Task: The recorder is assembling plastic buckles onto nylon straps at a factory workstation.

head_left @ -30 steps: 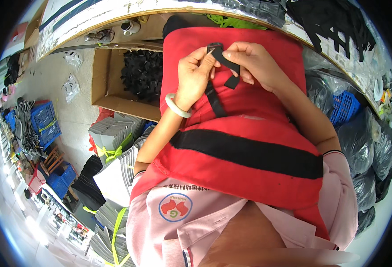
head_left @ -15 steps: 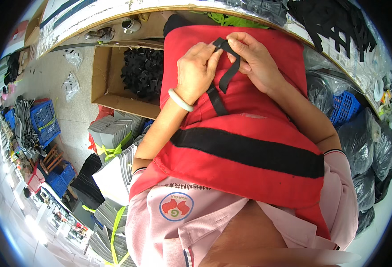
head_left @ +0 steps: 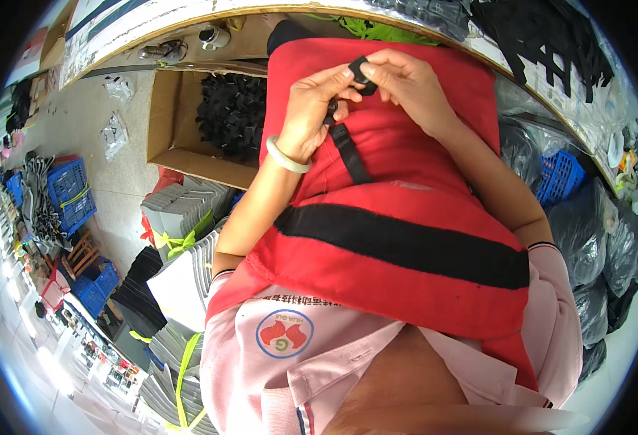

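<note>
A short black webbing strap [head_left: 363, 75] is pinched between my two hands above my lap. My left hand [head_left: 311, 112], with a pale bangle [head_left: 288, 155] at the wrist, grips it with thumb and forefinger. A dark piece also shows under its curled lower fingers; whether it is the same strap's end I cannot tell. My right hand [head_left: 414, 94] pinches the strap from the other side, thumb on top. Just below the hands, a black strip [head_left: 350, 154] lies against the red apron [head_left: 427, 167] over my lap. A wide black band [head_left: 406, 243] crosses the apron nearer my body.
Left of my lap stands a cardboard box [head_left: 177, 163] holding many small black pieces [head_left: 232, 112]. Grey sheet stacks [head_left: 181, 210] tied with yellow-green bands sit nearer. A worktable [head_left: 261, 18] curves across the far side, black straps [head_left: 543, 43] at its right. Dark plastic bags [head_left: 583, 232] and a blue basket [head_left: 559, 176] are at right.
The strap end that hung loose below my fingers no longer dangles; the strap looks bunched between my hands. My left hand has turned, its lower fingers now curled over a dark piece.
</note>
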